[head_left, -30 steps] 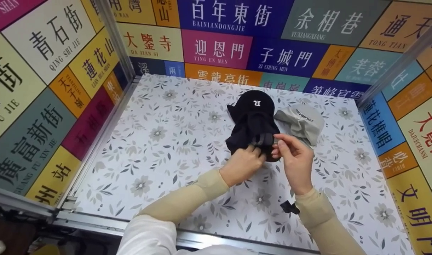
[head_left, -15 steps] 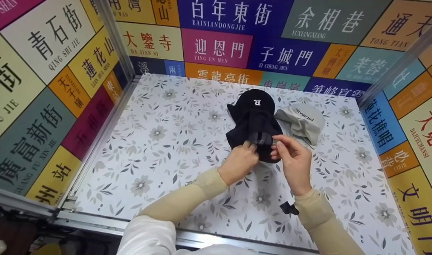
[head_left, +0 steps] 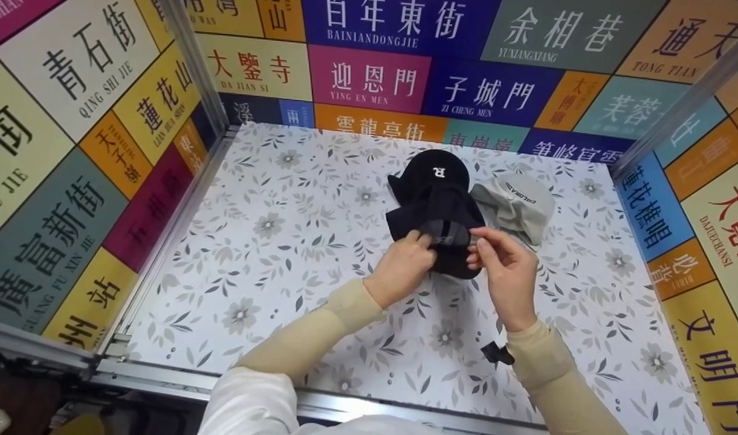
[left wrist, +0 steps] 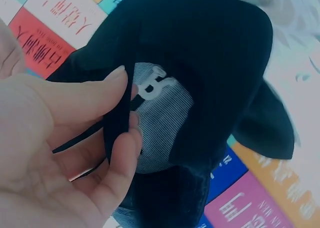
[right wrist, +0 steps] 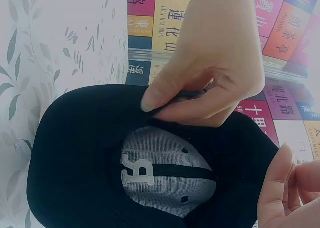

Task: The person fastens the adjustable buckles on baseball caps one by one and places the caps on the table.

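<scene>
Both my hands hold a black cap whose opening faces me, with its brim hanging down. Inside, mesh lining and the reversed stitching of a letter show. My left hand pinches the cap's inner band between thumb and fingers. At the right edge of the opening, my right hand pinches the rim with thumb and index finger; only part of this hand enters the right wrist view. Right behind the held cap lies another black cap with a white R, partly covered by it.
A light grey cap lettered COLORADO lies crumpled to the right of the black ones. The table has a white floral cover. Printed panels wall it at the back and both sides. A metal rail runs along the front.
My left hand has shifted a little left along the held cap. The cap's opening has spread wider, and more of its lining shows. My right hand keeps its pinch nearly in place.
</scene>
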Available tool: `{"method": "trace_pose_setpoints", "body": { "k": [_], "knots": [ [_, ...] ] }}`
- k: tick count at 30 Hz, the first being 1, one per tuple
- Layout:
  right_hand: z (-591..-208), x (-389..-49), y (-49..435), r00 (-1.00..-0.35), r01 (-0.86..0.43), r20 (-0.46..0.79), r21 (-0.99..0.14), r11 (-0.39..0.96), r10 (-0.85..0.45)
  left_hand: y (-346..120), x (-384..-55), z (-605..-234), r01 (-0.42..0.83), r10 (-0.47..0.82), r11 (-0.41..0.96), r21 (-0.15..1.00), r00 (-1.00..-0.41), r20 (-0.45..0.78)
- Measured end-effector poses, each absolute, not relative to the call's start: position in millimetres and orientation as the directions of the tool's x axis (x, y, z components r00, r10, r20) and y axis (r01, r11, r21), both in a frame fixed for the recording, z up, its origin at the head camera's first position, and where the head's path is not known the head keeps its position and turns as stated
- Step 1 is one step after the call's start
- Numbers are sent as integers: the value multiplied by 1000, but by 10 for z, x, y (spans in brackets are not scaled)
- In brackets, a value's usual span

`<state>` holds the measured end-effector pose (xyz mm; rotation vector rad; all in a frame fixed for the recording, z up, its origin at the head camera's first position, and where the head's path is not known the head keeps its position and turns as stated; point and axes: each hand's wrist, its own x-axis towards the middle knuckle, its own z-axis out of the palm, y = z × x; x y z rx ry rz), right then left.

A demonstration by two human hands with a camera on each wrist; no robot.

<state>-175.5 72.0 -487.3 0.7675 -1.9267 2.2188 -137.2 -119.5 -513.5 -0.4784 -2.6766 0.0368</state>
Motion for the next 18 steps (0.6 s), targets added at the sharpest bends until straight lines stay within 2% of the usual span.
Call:
{"method": "trace_pose_setpoints", "body": {
  "k": [5, 10, 14, 18],
  "knots": [
    [-4795, -1699, 708, -864, -393, 439, -895, -212, -249, -1277, -1323, -4994, 367, 280, 912, 183, -883, 375],
    [-4877, -1743, 716, -867, -393, 431, -900, -189, -251, -1341, -1287, -4852, 406, 232, 816, 413, -882, 410],
    [-4822, -1705, 700, -867, -395, 425, -904, -163, -260, -1370, -1276, -4766, 420, 171, 732, 537, -876, 452],
    [-4841, -1718, 696, -876, -386, 416, -908, -161, -246, -1402, -1259, -4712, 412, 115, 683, 603, -876, 469]
  ]
}}
